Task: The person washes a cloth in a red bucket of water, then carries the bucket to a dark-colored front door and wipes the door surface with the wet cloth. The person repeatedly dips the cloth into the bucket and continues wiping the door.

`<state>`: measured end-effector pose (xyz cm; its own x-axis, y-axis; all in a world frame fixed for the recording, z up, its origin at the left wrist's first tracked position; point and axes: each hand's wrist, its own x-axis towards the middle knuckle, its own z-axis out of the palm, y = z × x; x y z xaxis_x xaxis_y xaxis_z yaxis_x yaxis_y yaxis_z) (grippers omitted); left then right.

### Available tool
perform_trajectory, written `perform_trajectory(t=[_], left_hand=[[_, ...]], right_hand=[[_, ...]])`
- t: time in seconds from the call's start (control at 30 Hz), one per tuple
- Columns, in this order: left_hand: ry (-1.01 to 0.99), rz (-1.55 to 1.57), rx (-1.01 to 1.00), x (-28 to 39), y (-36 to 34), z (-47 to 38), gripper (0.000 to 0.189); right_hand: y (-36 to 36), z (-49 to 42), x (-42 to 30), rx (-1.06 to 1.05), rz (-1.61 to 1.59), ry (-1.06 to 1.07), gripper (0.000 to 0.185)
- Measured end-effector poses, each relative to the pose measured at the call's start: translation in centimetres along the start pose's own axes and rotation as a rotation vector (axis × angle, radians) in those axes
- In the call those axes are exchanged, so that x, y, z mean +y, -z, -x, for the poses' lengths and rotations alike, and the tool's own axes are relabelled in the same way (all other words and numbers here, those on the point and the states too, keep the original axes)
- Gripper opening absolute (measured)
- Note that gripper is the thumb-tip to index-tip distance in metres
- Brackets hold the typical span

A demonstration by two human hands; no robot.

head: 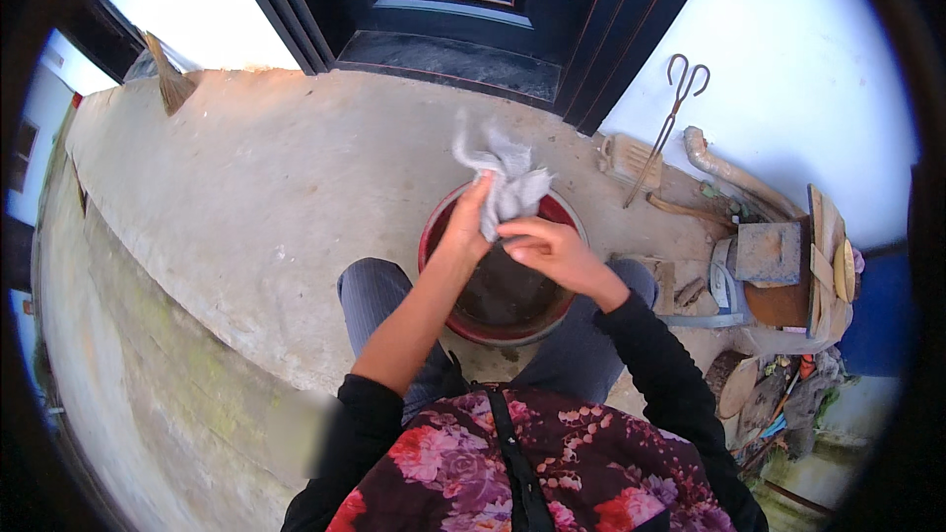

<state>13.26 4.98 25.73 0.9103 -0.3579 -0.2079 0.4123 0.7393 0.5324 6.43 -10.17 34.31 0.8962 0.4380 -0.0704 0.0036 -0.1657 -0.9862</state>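
Note:
A pale grey cloth [510, 176], crumpled and blurred by motion, is held up over a basin in front of me. My left hand [471, 216] grips its near left side, thumb uppermost. Curled fingers of my right hand [556, 250] reach the cloth's lower end; whether they pinch it is blurred. Below both hands stands a round basin [526, 335] with a red inner wall and a grey rim, between my knees on the concrete ground. Dark water [510, 288] covers its bottom. The forearms and cloth hide part of the basin.
Ahead is a dark panelled door [451, 22]. Iron fire tongs [669, 129] lean against the white wall at right, by a ridged washboard-like slab [632, 161]. A pipe [739, 170], boards [828, 266] and cut logs [739, 384] crowd the right. A broom [171, 81] leans far left.

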Motion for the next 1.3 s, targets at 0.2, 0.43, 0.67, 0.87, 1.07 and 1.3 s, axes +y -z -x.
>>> perform_trajectory(t=[0.2,0.43,0.67,0.87,1.07,1.3], left_hand=[[0.293,-1.285,0.063,7.3,8.5,1.8,0.038],[-0.050,-1.911,0.224,3.1,19.1,5.9,0.032],[0.213,-1.719,0.361,-2.0,25.6,5.7,0.034],[0.368,-1.222,0.467,-5.1,27.4,6.6,0.032],[0.309,-1.414,0.598,-6.1,30.4,7.8,0.029],[0.050,-1.416,0.599,0.2,27.0,10.7,0.028]], right_hand=[[12.9,1.6,19.8,0.578,0.304,-0.521,0.028],[12.1,0.2,28.8,0.470,0.856,-0.732,0.047],[13.5,1.1,35.0,0.545,0.821,-0.724,0.049],[13.4,1.0,33.5,0.491,0.608,-0.628,0.051],[12.1,-0.7,33.5,0.732,0.200,-0.537,0.041],[11.1,-0.9,30.6,0.682,-0.435,-0.349,0.034]])
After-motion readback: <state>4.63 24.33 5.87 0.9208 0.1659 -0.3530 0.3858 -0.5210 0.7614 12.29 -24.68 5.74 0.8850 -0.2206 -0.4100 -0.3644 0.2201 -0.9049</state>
